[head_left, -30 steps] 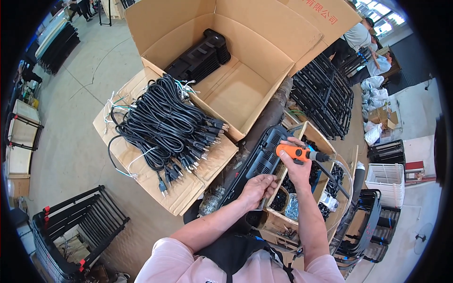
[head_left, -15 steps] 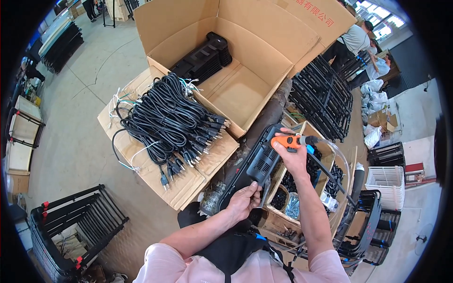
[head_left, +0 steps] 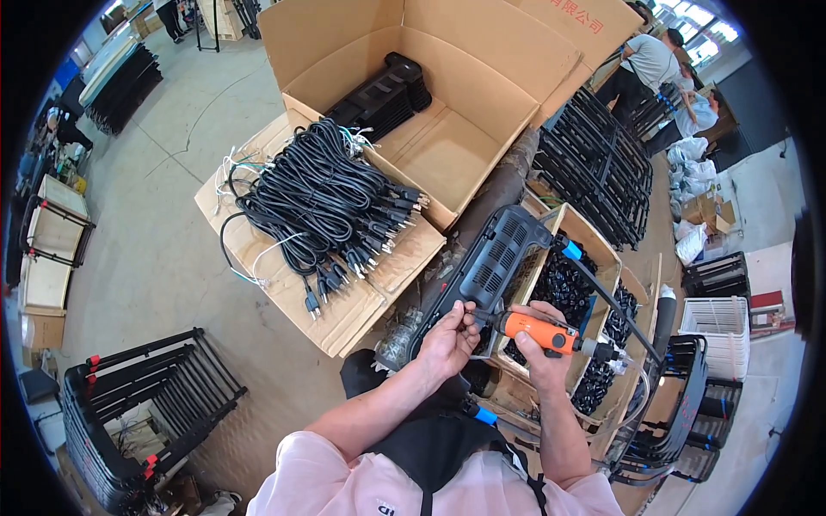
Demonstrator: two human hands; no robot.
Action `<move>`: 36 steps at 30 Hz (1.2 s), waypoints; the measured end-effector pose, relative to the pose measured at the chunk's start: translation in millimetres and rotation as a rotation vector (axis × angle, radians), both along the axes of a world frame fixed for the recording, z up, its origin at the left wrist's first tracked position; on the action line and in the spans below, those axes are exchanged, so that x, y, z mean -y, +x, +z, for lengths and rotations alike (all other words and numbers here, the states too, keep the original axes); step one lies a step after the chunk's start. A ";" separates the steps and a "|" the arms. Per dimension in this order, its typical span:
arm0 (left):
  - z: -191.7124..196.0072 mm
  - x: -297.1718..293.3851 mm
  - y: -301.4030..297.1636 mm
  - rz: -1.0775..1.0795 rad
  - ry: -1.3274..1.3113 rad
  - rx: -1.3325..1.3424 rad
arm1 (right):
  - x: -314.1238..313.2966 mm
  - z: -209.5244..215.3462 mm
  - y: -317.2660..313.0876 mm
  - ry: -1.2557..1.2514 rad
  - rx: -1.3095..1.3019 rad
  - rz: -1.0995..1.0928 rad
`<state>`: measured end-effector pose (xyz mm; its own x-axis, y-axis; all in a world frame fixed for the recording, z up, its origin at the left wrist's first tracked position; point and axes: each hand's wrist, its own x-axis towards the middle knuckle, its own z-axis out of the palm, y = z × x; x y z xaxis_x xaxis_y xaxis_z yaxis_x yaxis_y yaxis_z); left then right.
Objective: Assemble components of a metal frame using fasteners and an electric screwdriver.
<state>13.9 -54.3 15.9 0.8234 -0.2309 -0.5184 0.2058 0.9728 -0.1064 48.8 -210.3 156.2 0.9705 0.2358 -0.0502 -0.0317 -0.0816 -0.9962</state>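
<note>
Black vented housing (head_left: 492, 258) lies on the slant just beyond the left hand (head_left: 446, 346), its grilles running away from the fingertips, and all eyes are on its near end! Left thumb and forefinger are pinched together right by the nose of the orange driver (head_left: 542, 334); whether a small fastener sits between them, I cannot tell. And the right hand (head_left: 546, 368), what a grip: fingers wrapped around the driver's body, thumb along its near side, nose pointing leftward at that pinch.

Now for the finesse! To my eye, this step wants the tip lined up before any power goes on, the left fingertips clear of anything that spins, and the right wrist loose enough to swing the driver square to the housing. A firm, straight push beats a slanted one, which could slip and scuff the plastic. Just beyond the right hand sits the wooden tray (head_left: 594, 236) of small black parts (head_left: 559, 292), handy indeed; off past the left hand, bundled black cables (head_left: 314, 202) sprawl well apart from the driver
</note>
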 end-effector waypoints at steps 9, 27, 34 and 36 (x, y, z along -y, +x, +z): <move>17.1 -0.5 -17.5 -0.024 -0.036 0.042 | 5.0 5.7 -20.8 0.026 0.012 -0.001; 0.2 -15.7 -82.2 -0.376 0.379 0.161 | -36.5 -37.9 -11.2 -0.072 0.049 0.089; 0.9 -17.8 -88.1 -0.378 0.573 0.142 | -46.8 -31.1 -8.7 -0.114 0.053 0.150; 3.8 -20.3 -88.2 -0.331 0.505 0.089 | -47.9 -29.2 -9.1 -0.155 0.054 0.176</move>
